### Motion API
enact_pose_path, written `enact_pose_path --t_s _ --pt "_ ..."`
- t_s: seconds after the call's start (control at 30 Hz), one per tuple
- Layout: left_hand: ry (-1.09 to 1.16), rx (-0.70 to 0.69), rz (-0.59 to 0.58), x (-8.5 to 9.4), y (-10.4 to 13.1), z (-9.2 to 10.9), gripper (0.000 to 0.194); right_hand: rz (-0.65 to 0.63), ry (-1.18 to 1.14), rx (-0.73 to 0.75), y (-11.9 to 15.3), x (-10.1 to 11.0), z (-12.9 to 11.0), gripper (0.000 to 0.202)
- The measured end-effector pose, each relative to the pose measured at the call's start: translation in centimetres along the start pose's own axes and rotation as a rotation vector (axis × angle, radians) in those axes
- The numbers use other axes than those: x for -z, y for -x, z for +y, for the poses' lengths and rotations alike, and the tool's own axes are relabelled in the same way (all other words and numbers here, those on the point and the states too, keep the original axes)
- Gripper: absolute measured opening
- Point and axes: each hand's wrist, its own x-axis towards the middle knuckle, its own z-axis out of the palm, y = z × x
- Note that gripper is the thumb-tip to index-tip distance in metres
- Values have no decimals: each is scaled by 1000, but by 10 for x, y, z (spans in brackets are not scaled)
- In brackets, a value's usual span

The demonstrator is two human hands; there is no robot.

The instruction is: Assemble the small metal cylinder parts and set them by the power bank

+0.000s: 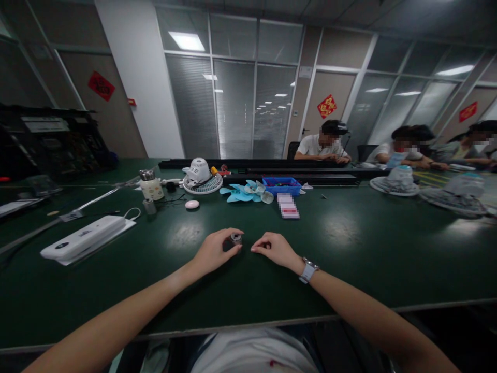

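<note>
My left hand [218, 250] is curled around a small grey cylindrical part [236, 239] with a dark hole in its top, thumb and fingers on its sides. The part stands upright at the green table's surface. Just to the right, my right hand [276, 248] is closed in a pinch, thumb against fingertips, apart from the grey part. Whatever lies between those fingertips is too small or too hidden to make out. A watch with a light strap [307, 270] sits on my right wrist.
Beyond my hands lie blue fan blades [244, 191], a blue tray [282, 186], a pixelated phone-like object [288, 206] and a pink oval object [191, 205]. Further left are a white fan part [199, 172], a bottle [151, 185] and a white power strip [87, 238]. Several people sit at right.
</note>
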Motion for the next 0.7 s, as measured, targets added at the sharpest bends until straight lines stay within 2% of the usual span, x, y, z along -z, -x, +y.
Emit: enact_pose_path --t_s 0.23,0.37,0.5,0.6,0.7 --pt "-93 32 43 4 -5 -19 38 -9 -36 1 2 -1 -4 25" --pt "-255 110 59 17 -12 -26 34 -24 -7 -14 4 1 -7 29" --pt "-515 284 1 46 -17 -34 32 -7 -36 -44 4 0 -8 33" --pt "-685 491 -44 75 -16 -43 29 11 -61 -47 4 -2 -8 34" --pt "-783 682 -12 104 -10 -60 30 22 -76 -44 5 -2 -8 32"
